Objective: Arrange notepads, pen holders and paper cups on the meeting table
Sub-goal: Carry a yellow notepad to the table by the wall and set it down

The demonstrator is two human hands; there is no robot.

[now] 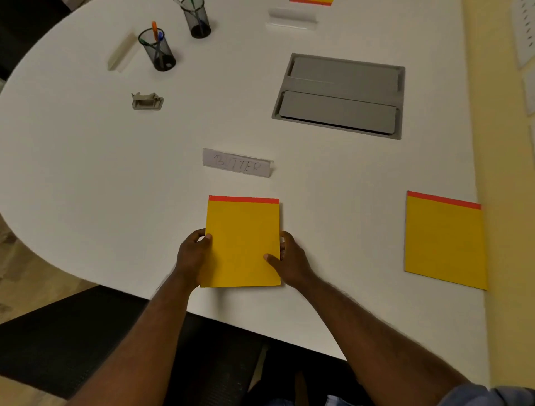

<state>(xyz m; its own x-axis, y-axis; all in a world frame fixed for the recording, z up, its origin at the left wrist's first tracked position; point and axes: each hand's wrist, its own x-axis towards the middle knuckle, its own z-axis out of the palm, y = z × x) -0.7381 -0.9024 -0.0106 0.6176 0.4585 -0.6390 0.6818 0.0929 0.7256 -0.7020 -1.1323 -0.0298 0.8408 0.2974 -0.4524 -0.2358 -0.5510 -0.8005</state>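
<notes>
Spreading across most of the view is the white oval bench (86, 174), w/ a grey recessed hatch (341, 95) set into it at upper right, two flaps shut. Next in size, a yellow notepad (444, 242) w/ red top strip lies flat near the bench's right edge, well apart from the hands. A second yellow notepad (242, 242), same red strip, sits near the front edge, just below a name card (236, 165) reading "BUTTER". Left hand (192, 256) holds that pad's left edge, thumb on top, fingers curled at the side; right hand (292, 259) holds the right edge the same way, thumb on the cover. So both grips are grasping the near pad; can't tell if it's fully down on the bench or slightly lifted. A third pad (311, 1) shows only as a sliver at the top edge, behind another card holder (292, 18). Upper left: two black mesh pen holders, the near one (157, 50) w/ orange & blue pens, the far one (197, 18) partly cut off, close together. A pale card holder (121, 52) lies just left of the near one. Smallest, a grey plastic clip (147, 101) sits alone below them.
</notes>
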